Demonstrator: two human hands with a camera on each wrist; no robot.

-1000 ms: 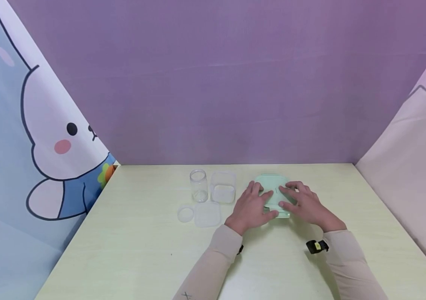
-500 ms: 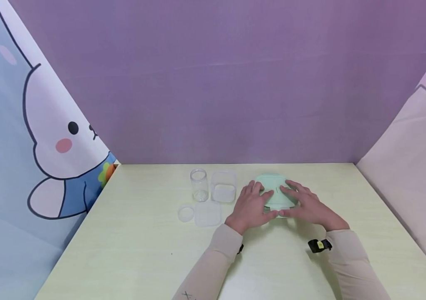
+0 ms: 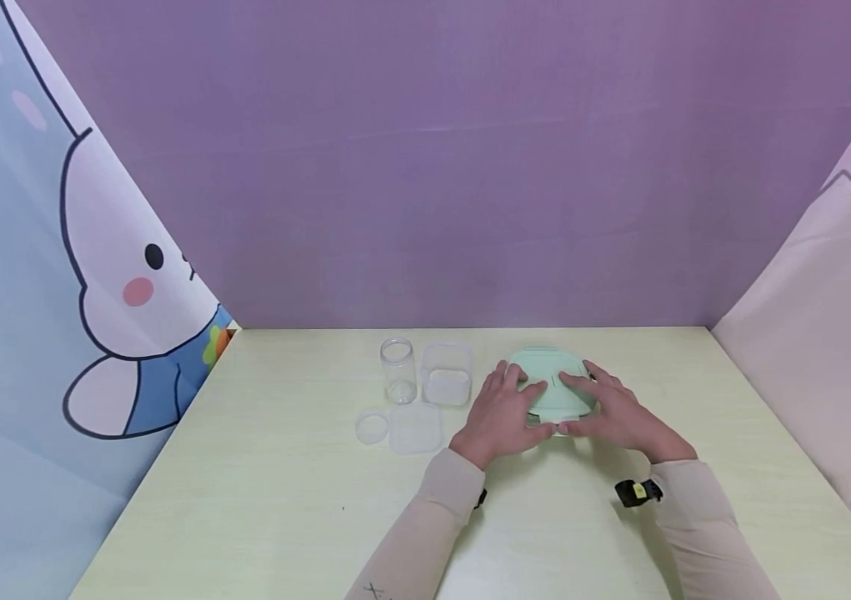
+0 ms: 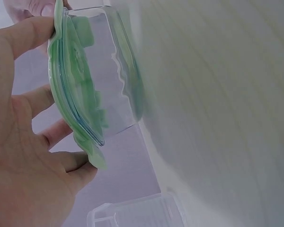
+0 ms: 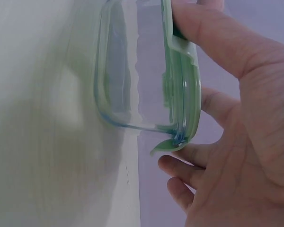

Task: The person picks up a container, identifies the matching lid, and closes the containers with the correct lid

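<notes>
A clear glass container (image 3: 562, 427) with a pale green lid (image 3: 554, 377) stands on the table, right of centre. My left hand (image 3: 502, 414) lies on the lid's left half and my right hand (image 3: 615, 413) on its right half. Fingers spread over the top, and both thumbs hook the lid's front edge, tips nearly meeting. In the left wrist view my left hand (image 4: 19, 165) cups the lid (image 4: 71, 94) above the glass wall (image 4: 111, 71). The right wrist view has my right hand (image 5: 246, 142) with its thumb over the lid's flap (image 5: 182, 94), glass (image 5: 125, 71) beneath.
Left of my hands stand a round clear jar (image 3: 397, 371) and a square clear tub (image 3: 446, 375). A round lid (image 3: 371, 428) and a square lid (image 3: 415, 428) lie in front of them. Purple and cartoon-printed walls close in the pale table (image 3: 282, 500).
Both thumbs have drawn in along the lid's front edge, and the front flap that hung lower now sits under them. The container and the other items have not moved.
</notes>
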